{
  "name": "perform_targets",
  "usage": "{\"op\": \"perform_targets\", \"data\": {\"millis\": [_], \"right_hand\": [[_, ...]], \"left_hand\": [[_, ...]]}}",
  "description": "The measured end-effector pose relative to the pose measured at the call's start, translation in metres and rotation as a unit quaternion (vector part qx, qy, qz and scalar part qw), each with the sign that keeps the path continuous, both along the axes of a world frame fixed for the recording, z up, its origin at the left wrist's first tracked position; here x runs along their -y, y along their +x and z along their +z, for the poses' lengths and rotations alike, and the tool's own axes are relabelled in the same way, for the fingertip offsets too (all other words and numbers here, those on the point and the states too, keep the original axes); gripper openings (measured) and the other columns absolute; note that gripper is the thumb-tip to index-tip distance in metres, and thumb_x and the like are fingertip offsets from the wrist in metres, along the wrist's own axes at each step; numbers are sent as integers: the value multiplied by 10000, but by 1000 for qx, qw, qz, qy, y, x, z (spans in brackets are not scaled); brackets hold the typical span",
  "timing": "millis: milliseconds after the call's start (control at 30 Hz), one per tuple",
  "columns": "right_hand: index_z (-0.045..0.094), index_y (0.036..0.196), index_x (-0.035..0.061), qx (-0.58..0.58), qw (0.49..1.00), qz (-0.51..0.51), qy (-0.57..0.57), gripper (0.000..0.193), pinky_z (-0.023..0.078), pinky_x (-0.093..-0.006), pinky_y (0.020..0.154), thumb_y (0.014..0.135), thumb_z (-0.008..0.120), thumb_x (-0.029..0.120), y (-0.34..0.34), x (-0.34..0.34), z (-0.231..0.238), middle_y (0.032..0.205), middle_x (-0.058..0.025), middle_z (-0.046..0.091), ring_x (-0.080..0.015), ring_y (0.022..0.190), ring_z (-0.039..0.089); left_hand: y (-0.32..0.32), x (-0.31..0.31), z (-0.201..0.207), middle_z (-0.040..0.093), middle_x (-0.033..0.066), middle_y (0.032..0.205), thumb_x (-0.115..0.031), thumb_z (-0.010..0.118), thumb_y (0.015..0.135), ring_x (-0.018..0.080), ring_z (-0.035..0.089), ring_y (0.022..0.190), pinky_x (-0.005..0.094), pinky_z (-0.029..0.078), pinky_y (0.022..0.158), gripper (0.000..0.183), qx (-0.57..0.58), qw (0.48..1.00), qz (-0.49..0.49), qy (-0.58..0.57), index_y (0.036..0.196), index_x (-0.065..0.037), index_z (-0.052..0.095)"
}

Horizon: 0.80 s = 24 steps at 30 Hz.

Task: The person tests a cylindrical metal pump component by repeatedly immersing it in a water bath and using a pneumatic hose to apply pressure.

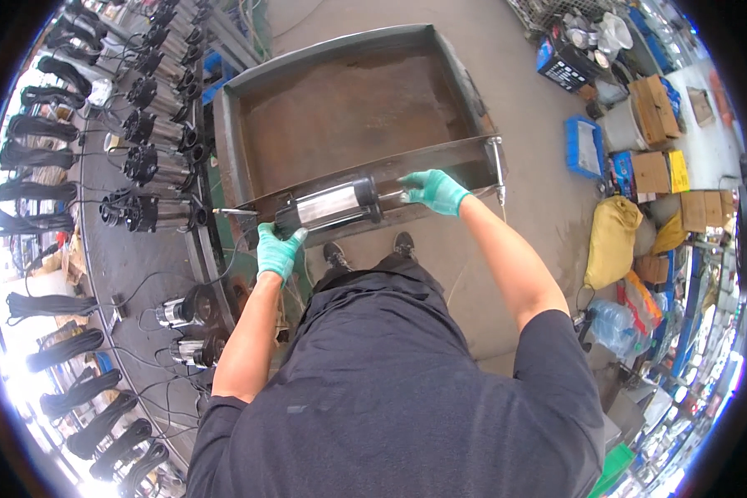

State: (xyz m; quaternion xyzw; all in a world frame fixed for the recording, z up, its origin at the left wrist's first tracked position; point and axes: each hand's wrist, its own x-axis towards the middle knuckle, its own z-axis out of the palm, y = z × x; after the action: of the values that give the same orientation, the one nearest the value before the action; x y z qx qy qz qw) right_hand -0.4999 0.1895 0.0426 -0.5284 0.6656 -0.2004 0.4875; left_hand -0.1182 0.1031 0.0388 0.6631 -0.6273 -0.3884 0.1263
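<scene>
A submersible pump with a bright silver barrel (326, 204) and black ends lies sideways across the near part of a rusty metal tank (353, 43). My left hand (279, 251), in a green knitted glove, grips the pump's black left end, thumb and fingers on either side. Past the other end, a slim shaft (393, 196) sticks out toward my right hand (436, 192), gloved the same way. Its thumb and forefinger close around the shaft's tip, which they partly cover. A metal fitting with a hose (497, 166) stands at the tank's right corner.
Along the left, a dark bench (108, 241) carries rows of similar pumps (159, 166) and coiled black cables (41, 192). To the right are a blue crate (585, 148), a yellow sack (612, 241) and cardboard boxes (654, 108). My shoes (403, 244) stand close to the tank.
</scene>
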Motion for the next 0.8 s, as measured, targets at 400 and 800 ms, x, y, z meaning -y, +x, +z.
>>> {"op": "perform_targets", "data": {"millis": [400,800], "right_hand": [[493,1312,-23,-324,801,-499,-60,634,511,-458,946,825,778,265,-89,-105,-87,1095,-273,666,-416,1031,650],[495,1329,84,-90,872,-481,0,436,511,-320,616,972,672,261,-128,-10,-34,890,-66,630,-158,683,597]], "left_hand": [[-7,-2,6,673,121,1049,-264,874,808,198,619,929,326,506,873,631,-49,999,-7,-11,1209,29,484],[0,0,-4,690,146,1083,-250,881,804,202,638,946,331,519,876,627,-42,999,-15,-10,1193,45,488]]}}
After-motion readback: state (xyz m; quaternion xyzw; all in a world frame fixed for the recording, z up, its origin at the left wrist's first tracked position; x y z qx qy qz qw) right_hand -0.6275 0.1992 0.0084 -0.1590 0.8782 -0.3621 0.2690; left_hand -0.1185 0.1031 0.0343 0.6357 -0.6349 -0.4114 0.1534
